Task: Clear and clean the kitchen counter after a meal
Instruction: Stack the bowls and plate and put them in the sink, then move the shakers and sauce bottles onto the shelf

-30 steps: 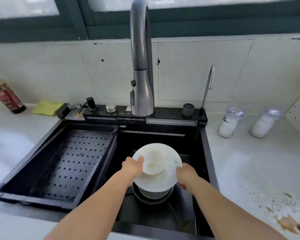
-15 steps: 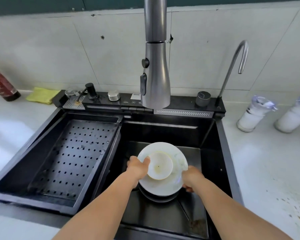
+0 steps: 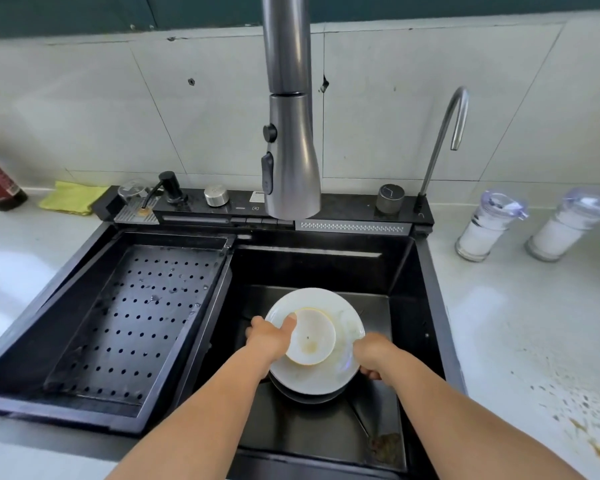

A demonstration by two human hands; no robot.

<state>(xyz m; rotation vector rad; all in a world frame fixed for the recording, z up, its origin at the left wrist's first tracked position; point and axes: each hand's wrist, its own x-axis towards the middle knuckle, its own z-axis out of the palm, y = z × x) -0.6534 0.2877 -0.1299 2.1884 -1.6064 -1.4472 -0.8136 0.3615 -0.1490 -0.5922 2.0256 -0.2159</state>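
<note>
We see both hands down in the black sink (image 3: 418, 271), holding a white plate (image 3: 340, 375) with a small bowl (image 3: 314, 336) on it, above dark dishes on the sink floor. The left hand (image 3: 269, 336) grips the plate's left rim, thumb on the bowl's edge; the right hand (image 3: 371, 353) has its fingers curled around the right rim. Right of the sink, brown crumbs (image 3: 575, 407) litter the table (image 3: 520, 323).

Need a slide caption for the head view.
Both hands, left hand and right hand, hold a stacked white plate and bowl over the black sink.
</note>
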